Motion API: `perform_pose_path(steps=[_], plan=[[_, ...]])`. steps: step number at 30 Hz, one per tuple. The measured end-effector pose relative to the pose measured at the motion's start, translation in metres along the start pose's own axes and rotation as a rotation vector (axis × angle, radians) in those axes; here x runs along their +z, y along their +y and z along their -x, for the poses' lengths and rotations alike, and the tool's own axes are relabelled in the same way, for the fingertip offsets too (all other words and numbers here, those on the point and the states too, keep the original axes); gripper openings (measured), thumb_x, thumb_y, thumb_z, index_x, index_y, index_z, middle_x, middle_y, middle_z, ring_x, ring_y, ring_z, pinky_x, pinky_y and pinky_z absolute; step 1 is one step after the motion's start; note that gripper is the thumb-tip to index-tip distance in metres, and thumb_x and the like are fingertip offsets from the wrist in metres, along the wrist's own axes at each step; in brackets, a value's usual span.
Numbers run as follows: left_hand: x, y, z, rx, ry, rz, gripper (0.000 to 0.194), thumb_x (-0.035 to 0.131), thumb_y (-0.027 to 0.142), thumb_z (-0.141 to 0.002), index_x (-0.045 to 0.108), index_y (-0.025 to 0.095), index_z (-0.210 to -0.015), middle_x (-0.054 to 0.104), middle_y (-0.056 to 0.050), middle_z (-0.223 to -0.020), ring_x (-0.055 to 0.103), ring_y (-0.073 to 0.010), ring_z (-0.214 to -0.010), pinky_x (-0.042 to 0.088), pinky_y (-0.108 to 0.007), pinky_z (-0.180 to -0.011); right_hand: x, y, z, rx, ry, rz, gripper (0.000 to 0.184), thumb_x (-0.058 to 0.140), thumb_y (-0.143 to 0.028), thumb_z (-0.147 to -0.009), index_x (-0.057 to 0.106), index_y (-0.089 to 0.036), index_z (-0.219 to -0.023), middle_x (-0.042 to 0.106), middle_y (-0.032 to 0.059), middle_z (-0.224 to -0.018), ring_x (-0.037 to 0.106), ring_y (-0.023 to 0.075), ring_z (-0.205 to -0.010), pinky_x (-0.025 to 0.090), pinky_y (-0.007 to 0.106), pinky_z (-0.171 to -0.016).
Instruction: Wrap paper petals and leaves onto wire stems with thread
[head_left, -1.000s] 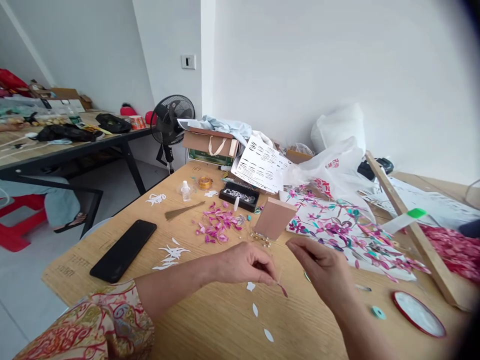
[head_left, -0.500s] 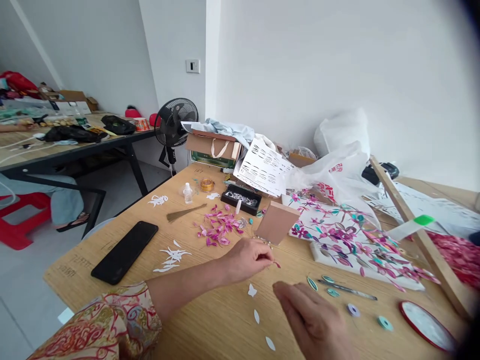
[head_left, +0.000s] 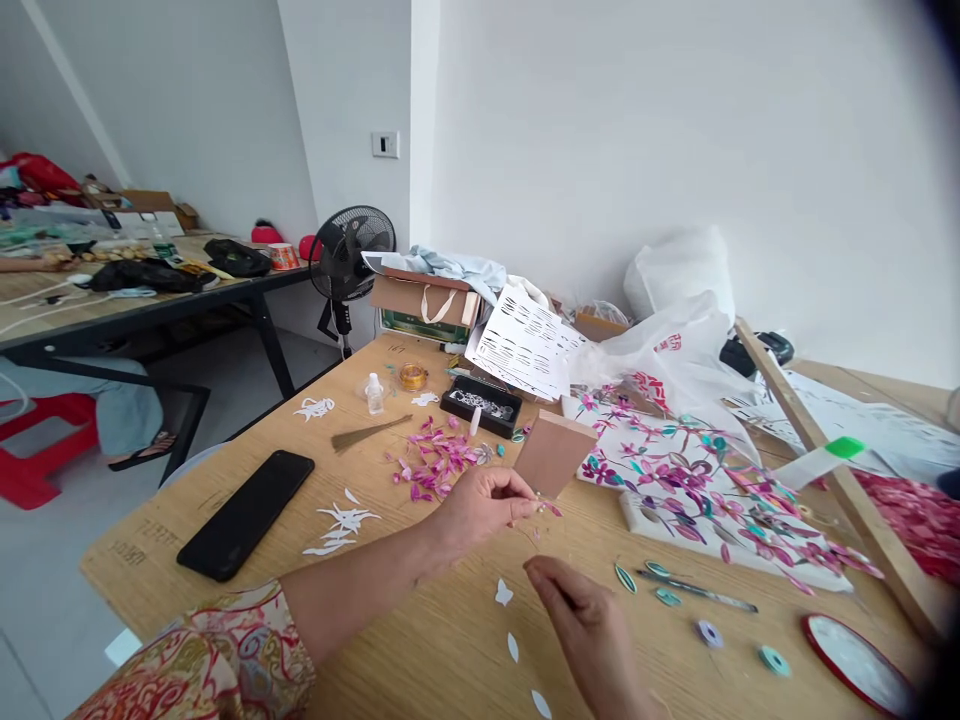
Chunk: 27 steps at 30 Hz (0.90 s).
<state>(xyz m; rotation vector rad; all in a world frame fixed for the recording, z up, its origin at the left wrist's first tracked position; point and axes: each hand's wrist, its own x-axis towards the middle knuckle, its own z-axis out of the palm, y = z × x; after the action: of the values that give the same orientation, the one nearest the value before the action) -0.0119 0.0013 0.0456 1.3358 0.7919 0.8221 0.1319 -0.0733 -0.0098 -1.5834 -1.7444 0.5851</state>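
Observation:
My left hand (head_left: pixel 486 505) is closed in a pinch on a small pink petal (head_left: pixel 553 509), which sticks out past the fingertips in front of the upright brown block (head_left: pixel 553 455). Below it, to the right, my right hand (head_left: pixel 581 620) is closed with thumb and finger pressed together; whatever they hold is too fine to make out. White leaf-shaped cutouts (head_left: pixel 513 648) lie on the wooden table (head_left: pixel 420 640) between my forearms. A heap of pink petals (head_left: pixel 431 460) spreads behind my left hand. Green leaf pieces (head_left: pixel 625 578) and a pen (head_left: pixel 701 590) rest to the right.
A black phone (head_left: pixel 246 512) lies at the left. Behind are a small clear bottle (head_left: pixel 374 393), a black tray (head_left: pixel 481 405) and printed sheets (head_left: pixel 525 345). Flower pieces cover a white board (head_left: pixel 739 545). Thread spools (head_left: pixel 774 660) and a red-rimmed dish (head_left: pixel 855 660) stand at the right.
My left hand has stayed pinched on the petal and turned slightly. The right hand has moved a little left and up, nearer the left fingertips.

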Motion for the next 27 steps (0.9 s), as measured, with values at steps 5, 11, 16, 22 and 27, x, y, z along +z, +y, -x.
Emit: perform_pose_path(steps=[5, 11, 16, 22, 27], plan=[[0.003, -0.013, -0.01, 0.219, -0.009, -0.424, 0.008, 0.053, 0.014, -0.071, 0.061, 0.014, -0.066, 0.055, 0.001, -0.062, 0.047, -0.009, -0.059, 0.035, -0.019, -0.056, -0.011, -0.031, 0.025, -0.203, 0.062, 0.237, 0.025, 0.037, -0.027, -0.085, 0.06, -0.02, -0.078, 0.06, 0.0022, -0.062, 0.055, 0.012, -0.055, 0.041, 0.02, -0.051], [0.009, -0.008, 0.003, 0.434, -0.382, -0.625, 0.012, 0.051, 0.013, -0.075, 0.063, 0.013, -0.072, 0.059, -0.004, -0.071, 0.051, -0.0115, -0.07, 0.037, -0.021, -0.067, -0.065, -0.049, -0.005, -0.194, 0.157, 0.367, 0.025, 0.04, -0.032, -0.082, 0.06, -0.021, -0.072, 0.06, 0.0013, -0.061, 0.053, 0.0127, -0.053, 0.037, 0.021, -0.049], [0.009, 0.005, 0.013, 0.116, -0.296, -0.24, 0.007, 0.057, 0.019, -0.069, 0.062, 0.013, -0.068, 0.053, 0.001, -0.059, 0.045, -0.007, -0.054, 0.034, -0.017, -0.052, -0.054, -0.013, -0.034, -0.011, 0.083, 0.032, 0.028, 0.044, -0.038, -0.079, 0.058, -0.018, -0.066, 0.057, -0.0002, -0.06, 0.051, 0.0128, -0.056, 0.039, 0.021, -0.051], [0.004, 0.004, 0.006, -0.053, -0.043, 0.024, 0.015, 0.059, 0.027, -0.066, 0.058, 0.012, -0.069, 0.045, 0.004, -0.051, 0.039, -0.0053, -0.049, 0.03, -0.017, -0.047, -0.008, 0.005, -0.011, 0.065, 0.053, -0.105, 0.031, 0.042, -0.041, -0.08, 0.056, -0.017, -0.065, 0.052, -0.0024, -0.054, 0.048, 0.0114, -0.051, 0.037, 0.019, -0.047], [0.007, -0.012, -0.007, 0.047, 0.009, -0.19, 0.008, 0.056, 0.02, -0.069, 0.059, 0.012, -0.069, 0.05, 0.003, -0.056, 0.043, -0.0072, -0.052, 0.033, -0.018, -0.05, 0.0, -0.018, 0.017, -0.055, 0.052, 0.117, 0.032, 0.036, -0.036, -0.084, 0.056, -0.02, -0.066, 0.053, -0.0026, -0.051, 0.05, 0.0104, -0.046, 0.037, 0.017, -0.045]])
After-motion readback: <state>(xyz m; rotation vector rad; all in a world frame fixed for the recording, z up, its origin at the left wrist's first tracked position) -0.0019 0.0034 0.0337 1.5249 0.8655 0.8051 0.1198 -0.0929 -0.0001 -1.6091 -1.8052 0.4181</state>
